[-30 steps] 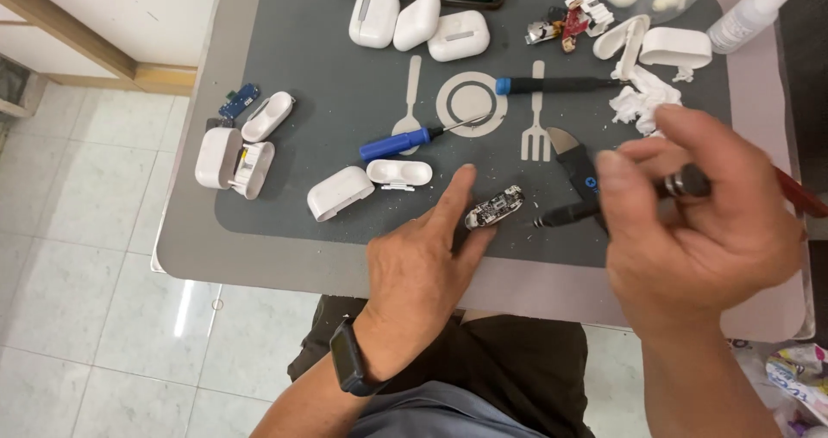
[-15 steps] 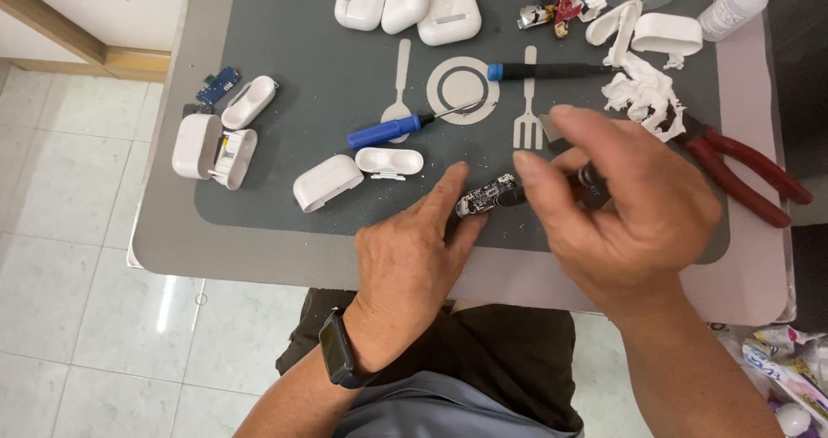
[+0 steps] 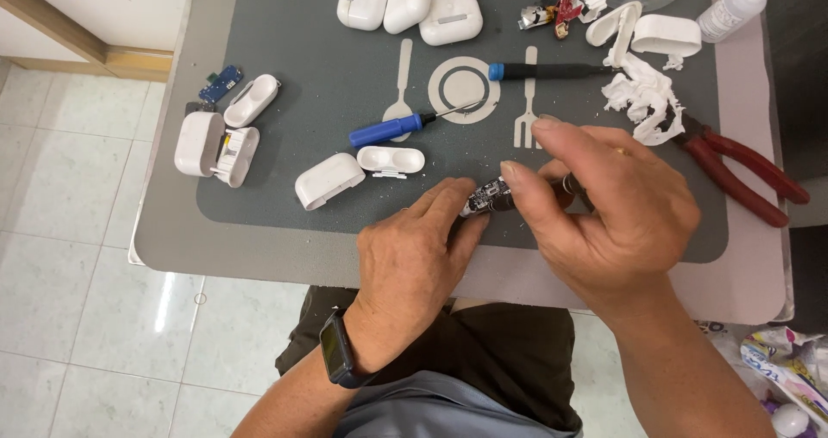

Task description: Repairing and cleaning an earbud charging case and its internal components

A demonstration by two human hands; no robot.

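On the mat point(image 3: 285, 102), right hand point(image 3: 617, 205) now over circuit board point(image 3: 490, 198)

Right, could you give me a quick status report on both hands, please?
Left hand pinning small circuit board to grey mat. Right hand gripping tool at board. Blue-handled screwdriver just beyond.

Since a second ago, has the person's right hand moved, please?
Yes. The right hand has come left across the grey mat, from beside the red pliers to the small circuit board pinned under the left hand.
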